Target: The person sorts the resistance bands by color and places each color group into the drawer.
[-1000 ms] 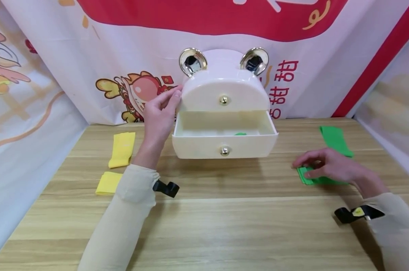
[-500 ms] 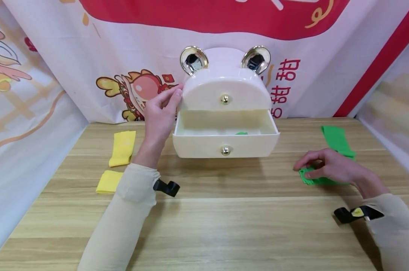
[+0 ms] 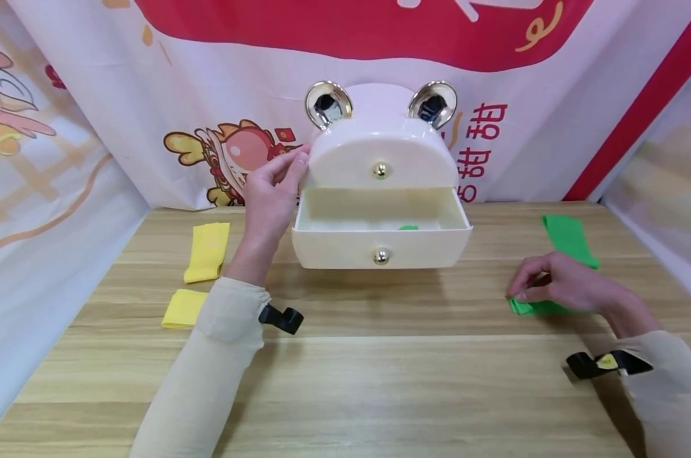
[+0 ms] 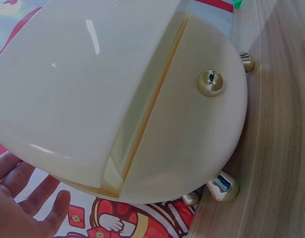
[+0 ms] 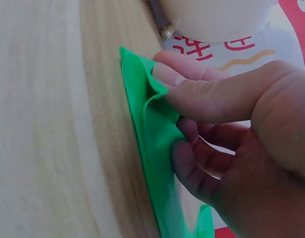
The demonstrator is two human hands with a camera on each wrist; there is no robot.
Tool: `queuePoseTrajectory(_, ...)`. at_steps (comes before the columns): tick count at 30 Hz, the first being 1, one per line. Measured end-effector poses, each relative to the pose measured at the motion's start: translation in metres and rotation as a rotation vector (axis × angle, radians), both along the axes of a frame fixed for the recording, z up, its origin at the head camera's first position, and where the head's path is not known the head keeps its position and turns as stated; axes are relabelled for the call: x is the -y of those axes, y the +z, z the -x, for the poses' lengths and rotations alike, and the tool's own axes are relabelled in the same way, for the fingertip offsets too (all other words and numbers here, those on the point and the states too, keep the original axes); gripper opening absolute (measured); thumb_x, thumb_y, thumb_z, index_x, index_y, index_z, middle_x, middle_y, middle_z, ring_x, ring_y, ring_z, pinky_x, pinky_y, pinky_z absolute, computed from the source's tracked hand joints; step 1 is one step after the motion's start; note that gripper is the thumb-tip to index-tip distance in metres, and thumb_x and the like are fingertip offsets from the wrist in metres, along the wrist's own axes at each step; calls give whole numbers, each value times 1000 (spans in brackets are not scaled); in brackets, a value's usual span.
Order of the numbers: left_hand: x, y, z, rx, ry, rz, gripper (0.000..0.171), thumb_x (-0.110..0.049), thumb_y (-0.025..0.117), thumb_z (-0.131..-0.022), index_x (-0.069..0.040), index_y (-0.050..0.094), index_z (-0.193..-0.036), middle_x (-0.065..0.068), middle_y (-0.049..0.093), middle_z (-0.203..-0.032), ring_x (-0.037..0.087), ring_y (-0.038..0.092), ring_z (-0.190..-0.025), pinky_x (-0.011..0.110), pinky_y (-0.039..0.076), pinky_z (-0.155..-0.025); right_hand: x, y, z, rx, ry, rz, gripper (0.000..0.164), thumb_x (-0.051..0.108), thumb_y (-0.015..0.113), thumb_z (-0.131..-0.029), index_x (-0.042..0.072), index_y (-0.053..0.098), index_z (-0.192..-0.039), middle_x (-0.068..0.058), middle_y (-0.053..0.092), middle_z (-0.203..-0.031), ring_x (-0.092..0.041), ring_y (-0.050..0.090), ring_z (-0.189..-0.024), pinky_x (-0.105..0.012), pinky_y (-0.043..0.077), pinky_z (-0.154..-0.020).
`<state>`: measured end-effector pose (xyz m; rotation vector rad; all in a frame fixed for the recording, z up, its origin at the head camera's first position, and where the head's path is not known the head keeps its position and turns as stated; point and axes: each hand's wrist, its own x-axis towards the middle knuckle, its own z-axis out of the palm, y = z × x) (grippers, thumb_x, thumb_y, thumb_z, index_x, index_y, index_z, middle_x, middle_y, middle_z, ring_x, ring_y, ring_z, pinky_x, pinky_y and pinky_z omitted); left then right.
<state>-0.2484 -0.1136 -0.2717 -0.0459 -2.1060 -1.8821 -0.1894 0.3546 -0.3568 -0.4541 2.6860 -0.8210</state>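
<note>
A white frog-shaped drawer box (image 3: 345, 152) stands at the back of the table, its lower drawer (image 3: 334, 249) pulled out. My left hand (image 3: 267, 197) touches the box's upper left side with its fingertips; in the left wrist view its fingers (image 4: 30, 198) lie fairly straight beside the white shell. At the right, my right hand (image 3: 574, 286) pinches the end of a folded green cloth strip (image 5: 152, 144) between thumb and fingers. That end is lifted into a crease, and the rest of the strip lies along the table, partly hidden under the hand.
Another green strip (image 3: 568, 238) lies behind the right hand. Two yellow folded strips, one farther back (image 3: 206, 251) and one nearer (image 3: 184, 308), lie left of the left forearm. A green piece (image 3: 408, 227) shows inside the drawer. Printed curtains enclose the back and sides.
My right fingers have drawn together on the green strip, and its left end has bunched up and pulled slightly right. The left hand and the drawer box stay as they were.
</note>
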Motion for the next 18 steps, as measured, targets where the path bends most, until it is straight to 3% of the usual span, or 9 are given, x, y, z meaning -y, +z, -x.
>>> queuePoseTrajectory(8, 0, -2, 0, 6, -7, 10, 34, -43, 67, -104, -28, 75, -134, -3, 74, -137, 13, 70, -124, 34, 57, -110, -3, 10, -4, -72, -1, -12, 11, 15, 81, -94, 26, 81, -98, 0, 75, -118, 1, 61, -106, -21, 52, -88)
queuePoseTrajectory(14, 0, -1, -1, 1, -3, 16, 34, -42, 67, -104, -27, 75, -134, -3, 74, -137, 12, 69, -124, 34, 57, -110, -3, 22, -7, -122, -49, -19, 9, 16, 77, -97, 22, 80, -104, 3, 77, -109, -9, 61, -95, -23, 52, -77)
queuePoseTrajectory(18, 0, -1, -1, -4, 1, 17, 34, -42, 67, -104, -27, 75, -134, -3, 75, -137, 12, 69, -124, 33, 57, -110, -4, 29, -10, -200, -74, 8, 12, 12, 78, -96, 21, 80, -104, 7, 76, -102, -9, 61, -89, -22, 53, -72)
